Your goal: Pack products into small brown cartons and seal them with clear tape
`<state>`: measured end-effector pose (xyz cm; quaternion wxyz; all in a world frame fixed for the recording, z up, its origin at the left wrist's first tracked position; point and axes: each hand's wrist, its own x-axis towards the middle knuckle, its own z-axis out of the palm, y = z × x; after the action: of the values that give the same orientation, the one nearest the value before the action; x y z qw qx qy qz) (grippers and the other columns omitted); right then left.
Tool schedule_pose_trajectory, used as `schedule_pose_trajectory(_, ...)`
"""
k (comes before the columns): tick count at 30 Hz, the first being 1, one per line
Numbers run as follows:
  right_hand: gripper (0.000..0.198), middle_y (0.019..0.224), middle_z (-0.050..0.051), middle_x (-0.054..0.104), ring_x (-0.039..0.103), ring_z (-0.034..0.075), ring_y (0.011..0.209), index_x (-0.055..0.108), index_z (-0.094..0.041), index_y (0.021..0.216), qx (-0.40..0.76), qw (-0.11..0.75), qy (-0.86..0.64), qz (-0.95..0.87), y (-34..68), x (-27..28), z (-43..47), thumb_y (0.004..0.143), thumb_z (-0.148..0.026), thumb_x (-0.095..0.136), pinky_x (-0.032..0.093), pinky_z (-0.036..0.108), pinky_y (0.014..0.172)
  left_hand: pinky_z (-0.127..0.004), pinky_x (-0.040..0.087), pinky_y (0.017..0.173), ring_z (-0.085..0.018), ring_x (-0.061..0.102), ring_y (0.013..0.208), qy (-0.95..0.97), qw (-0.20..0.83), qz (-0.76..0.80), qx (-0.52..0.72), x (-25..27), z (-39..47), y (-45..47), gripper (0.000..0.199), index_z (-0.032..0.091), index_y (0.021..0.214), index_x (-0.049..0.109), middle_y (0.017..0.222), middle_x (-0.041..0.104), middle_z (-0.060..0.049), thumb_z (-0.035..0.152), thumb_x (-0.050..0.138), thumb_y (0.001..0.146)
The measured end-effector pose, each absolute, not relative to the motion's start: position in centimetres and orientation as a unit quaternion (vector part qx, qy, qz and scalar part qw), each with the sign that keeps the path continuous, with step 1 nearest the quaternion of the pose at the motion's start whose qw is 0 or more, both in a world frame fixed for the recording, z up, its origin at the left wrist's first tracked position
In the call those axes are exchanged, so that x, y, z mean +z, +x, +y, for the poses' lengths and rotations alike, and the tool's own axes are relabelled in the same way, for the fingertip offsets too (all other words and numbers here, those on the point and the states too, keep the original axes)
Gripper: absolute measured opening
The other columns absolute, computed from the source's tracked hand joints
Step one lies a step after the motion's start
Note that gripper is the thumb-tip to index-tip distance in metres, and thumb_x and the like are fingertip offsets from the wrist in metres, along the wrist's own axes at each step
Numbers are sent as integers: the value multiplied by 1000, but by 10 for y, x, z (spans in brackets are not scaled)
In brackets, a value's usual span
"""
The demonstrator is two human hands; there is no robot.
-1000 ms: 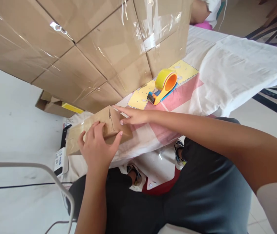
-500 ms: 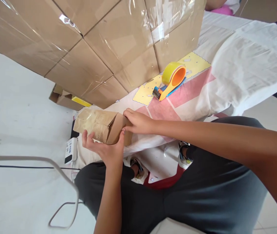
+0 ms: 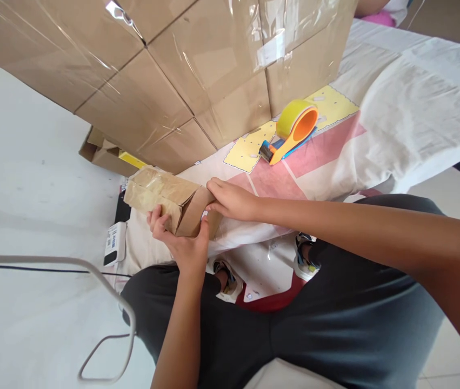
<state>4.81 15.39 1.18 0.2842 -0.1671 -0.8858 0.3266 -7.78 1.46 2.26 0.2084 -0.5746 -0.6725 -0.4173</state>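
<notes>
White device (image 3: 115,242) far left: I can't read its print. Left hand (image 3: 186,247) is clamped on the carton (image 3: 162,186), left of centre, probably bracing it; right hand (image 3: 234,202) grips its end, likely squaring it. Tape dispenser (image 3: 292,132), right of centre, sits handy, no legible brand.

Creased cardboard box (image 3: 170,190)
Top, glossy-wrapped cartons (image 3: 213,75); right of centre, smooth plastic dispenser (image 3: 286,149); upper right, matt cloth (image 3: 420,97).
</notes>
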Motion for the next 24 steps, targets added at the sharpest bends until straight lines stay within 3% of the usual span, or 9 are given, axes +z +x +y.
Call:
schedule_pose_trajectory(6,27,103,7,51,55,23,91,33,-24,90,347,291,-144,-880,53,13,159,92,-29,59,44,36,76,-60,21,122,-33,30,148,-589,214,-661,-414,23,13,-82,72,23,125,32,144,41,-20,27,81,73)
schedule_pose_trajectory(12,48,101,7,51,54,25,92,35,-23,94,346,295,-112,-883,54,12,162,82,-55,68,45,38,77,-61,21,122,-33,30,148,-591,216,-655,-417,25,13,-80,69,22,124,32,140,42,-19,28,80,75)
schedule_pose_trajectory(24,44,98,5,52,52,21,86,35,-23,90,353,311,-169,-866,45,11,157,83,-44,73,39,32,69,-61,20,122,-34,26,149,-584,200,-667,-418,24,12,-80,66,21,126,33,142,40,-20,28,77,77)
